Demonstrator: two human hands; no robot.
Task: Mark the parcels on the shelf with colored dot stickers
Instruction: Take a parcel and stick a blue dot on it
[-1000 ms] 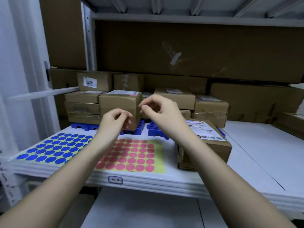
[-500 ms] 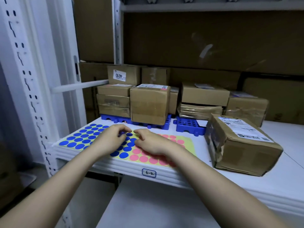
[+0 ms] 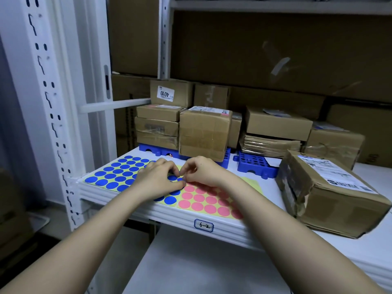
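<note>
Mid-frame, both hands hunched over the blue dot sheet (image 3: pixel 118 175): left hand (image 3: pixel 156 183) and right hand (image 3: pixel 203 170) fingertips pinched together, can't tell on what

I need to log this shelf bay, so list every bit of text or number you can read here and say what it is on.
"6-2": handwritten tag on the front edge of the white shelf.
"4010", printed upside down so it shows as "0l04": white label on the rear cardboard box.
Shipping label on the tilted parcel at right: print too small to read.
Labels on the other stacked parcels: blurred, unreadable.
</note>
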